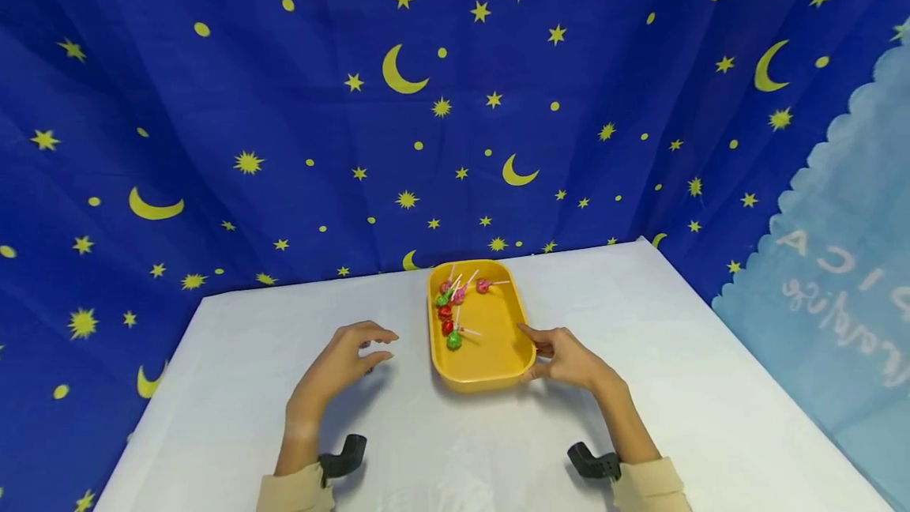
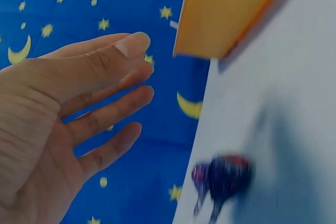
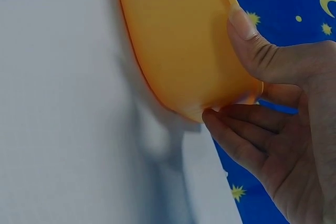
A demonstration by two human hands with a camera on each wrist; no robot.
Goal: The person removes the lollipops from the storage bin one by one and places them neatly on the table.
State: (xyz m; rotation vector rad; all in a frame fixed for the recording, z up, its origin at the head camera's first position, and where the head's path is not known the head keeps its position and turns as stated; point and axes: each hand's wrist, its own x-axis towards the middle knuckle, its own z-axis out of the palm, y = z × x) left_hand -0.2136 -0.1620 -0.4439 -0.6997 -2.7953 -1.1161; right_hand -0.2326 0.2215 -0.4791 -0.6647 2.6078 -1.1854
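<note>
My right hand (image 1: 571,360) grips a yellow plastic tray (image 1: 498,336) at its near right corner. In the right wrist view the thumb (image 3: 244,27) lies on the wall near the rim, and the fingers touch the lower end. Inside the tray, toward its left and far sides, lie several wrapped lollipops in red, green and pink, including a green lollipop (image 1: 454,340). To the left of the tray my left hand (image 1: 341,362) has relaxed fingers, with a gap between thumb and fingertips. Blurred dark purple lollipops (image 2: 230,178) show near that hand in the left wrist view, mostly hidden by it in the head view.
Everything stands on a white-covered table (image 1: 455,449). Behind it hangs a blue cloth (image 1: 320,109) with yellow moons and stars, and a light blue cloth (image 1: 846,275) with lettering hangs at the right. Each wrist carries a black mount (image 1: 344,457).
</note>
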